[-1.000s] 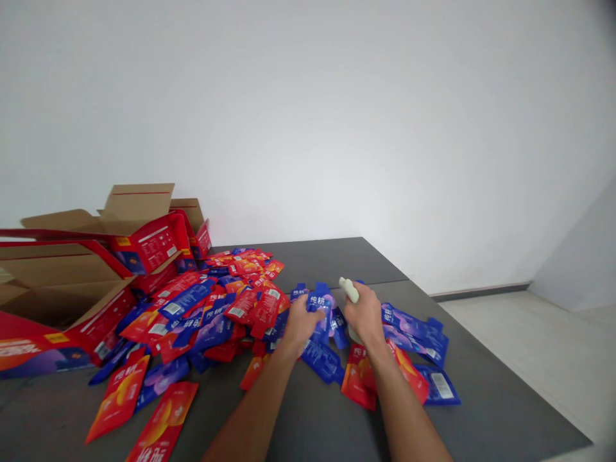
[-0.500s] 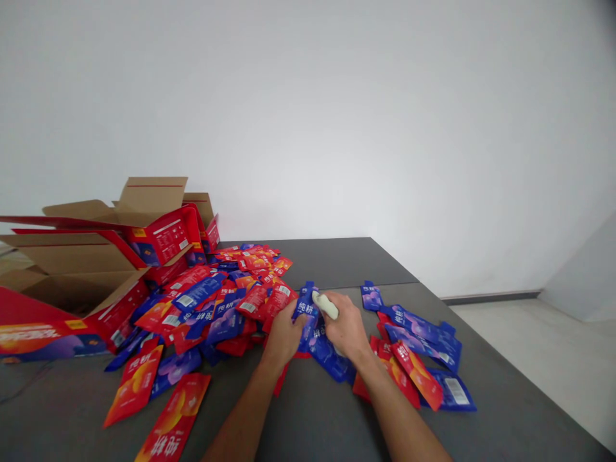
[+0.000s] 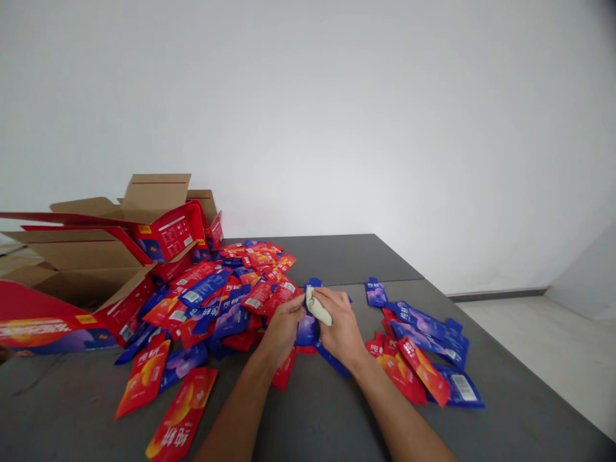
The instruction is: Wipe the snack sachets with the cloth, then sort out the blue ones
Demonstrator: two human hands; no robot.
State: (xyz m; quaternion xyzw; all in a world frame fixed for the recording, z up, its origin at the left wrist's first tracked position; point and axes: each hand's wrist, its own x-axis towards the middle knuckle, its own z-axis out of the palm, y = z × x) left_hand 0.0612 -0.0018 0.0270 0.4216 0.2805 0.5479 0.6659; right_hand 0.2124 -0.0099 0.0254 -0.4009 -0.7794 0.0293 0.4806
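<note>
Just right of the pile, a blue pouch [image 3: 307,332] with purple fruit pictures lies under both hands, its top tab showing above the fingers. My left hand [image 3: 283,326] is closed on the pouch's left side near the top; the fingertips are partly hidden. In my right hand [image 3: 342,326] is a bunched, pale cream cloth [image 3: 318,309], pressed against the upper part of the same pouch. Under the right hand another blue pouch [image 3: 333,360] sticks out. A red pouch [image 3: 283,370] lies partly beneath my left wrist.
A heap of red and blue pouches [image 3: 231,308] spreads across the left of the dark table [image 3: 308,423]. Open red cartons [image 3: 118,308] stand behind it at the far left. Several more pouches [image 3: 423,372] lie together at the right, near the table's edge.
The cloth has shifted left across the pouch's top. My left hand has moved up the pouch, and its fingertips are now close to the cloth. The camera view has shifted slightly.
</note>
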